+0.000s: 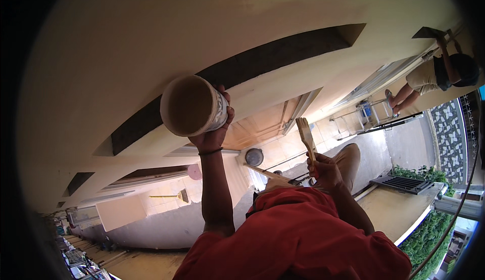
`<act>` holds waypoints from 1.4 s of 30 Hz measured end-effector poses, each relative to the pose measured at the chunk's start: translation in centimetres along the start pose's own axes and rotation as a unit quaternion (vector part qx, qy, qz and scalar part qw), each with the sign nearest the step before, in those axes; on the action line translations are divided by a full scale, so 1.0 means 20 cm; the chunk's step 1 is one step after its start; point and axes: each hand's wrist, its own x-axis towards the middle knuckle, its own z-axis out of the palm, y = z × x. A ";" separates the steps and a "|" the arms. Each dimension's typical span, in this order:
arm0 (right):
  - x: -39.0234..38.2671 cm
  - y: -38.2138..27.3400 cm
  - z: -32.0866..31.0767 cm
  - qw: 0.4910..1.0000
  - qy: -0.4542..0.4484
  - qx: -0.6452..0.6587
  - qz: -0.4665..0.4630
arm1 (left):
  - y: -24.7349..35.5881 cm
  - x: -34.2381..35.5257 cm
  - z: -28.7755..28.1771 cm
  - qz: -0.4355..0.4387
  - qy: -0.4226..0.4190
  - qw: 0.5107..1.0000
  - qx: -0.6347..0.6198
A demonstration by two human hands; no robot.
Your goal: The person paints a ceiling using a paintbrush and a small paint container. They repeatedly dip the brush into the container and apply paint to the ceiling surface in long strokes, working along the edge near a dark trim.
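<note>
Bucket (194, 106), left of centre, is grasped by the left hand (214, 136); keep it level to limit any spillage. Brush (306, 134), right of centre, is held by its handle in the right hand (326, 171); keep the grip light. Pale wall (126, 63) with dark recess (283, 51) fills the upper frame; tiled floor (278, 152) lies mid-frame.

From here I have the tub (188, 104) in my left grip (212, 137), up and left of the palm, with the wall's recess (283, 53) behind it, running out to both sides. My right grip (326, 171), lower and to the right, holds the brush (306, 137), which points up away from it. Between my grips, well below, a basin (254, 157) sits on the floor (275, 151). A broom (184, 195) lies below and left of my left grip. Far right of and above my right grip is a co-worker (434, 75).
</note>
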 end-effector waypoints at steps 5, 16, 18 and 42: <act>0.10 -0.04 0.22 0.969 -0.015 -0.206 -0.136 | 0.02 -0.01 -0.04 -0.013 0.012 1.000 0.013; 0.30 -0.24 0.79 0.738 -0.022 -0.536 -0.409 | -0.16 -0.40 -0.10 -0.018 0.006 1.000 -0.009; 0.32 -0.20 0.79 0.766 -0.058 -0.534 -0.353 | -0.25 -0.56 -0.09 -0.005 0.059 0.998 -0.034; 0.45 -0.42 1.06 0.447 -0.140 -0.677 -0.568 | -0.32 -0.92 -0.39 0.006 0.093 0.979 0.183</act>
